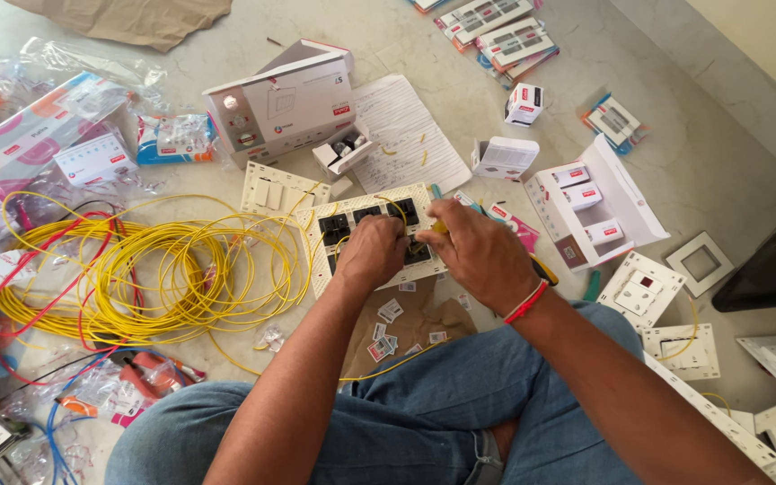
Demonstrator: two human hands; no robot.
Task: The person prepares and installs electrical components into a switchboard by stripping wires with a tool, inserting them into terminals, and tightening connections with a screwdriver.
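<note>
Seated person wiring a cream switch plate (365,208) on the floor, just ahead of their knees.

The plate lies back-side up, its long axis running left to right with a slight tilt. The left hand (372,251) is curled down on its black modules (334,224), pressing it steady. The right hand (478,254) is closed around a yellow-handled screwdriver (440,226), tip toward the plate. A yellow wire coil (154,265) crowds the left; an open white box (596,205) sits right.
</note>
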